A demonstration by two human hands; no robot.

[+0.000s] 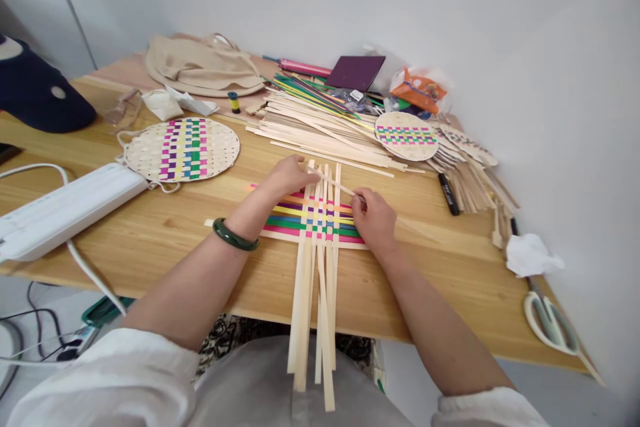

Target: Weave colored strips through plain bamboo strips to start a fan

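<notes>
A part-woven mat (pixel 320 219) lies flat on the table, its pale lengthwise strips crossed by pink, green, blue, yellow, purple and orange ones. The long ends of the pale strips (pixel 303 310) hang over the near table edge toward my lap. Across the mat's far side, a narrow pale strip (pixel 337 183) runs slantwise between my hands. My left hand (pixel 293 175), below a dark green bangle (pixel 235 235), has thumb and fingers closed at the strip's left part. My right hand (pixel 374 219) pinches the strip farther right, beside the coloured ends.
Finished oval woven pieces lie at left (pixel 183 150) and right (pixel 406 137). Behind the mat is a pile of loose strips (pixel 310 123). A white power strip (pixel 75 210) is at left; a black marker (pixel 449 195) and scissors (pixel 550 321) are at right.
</notes>
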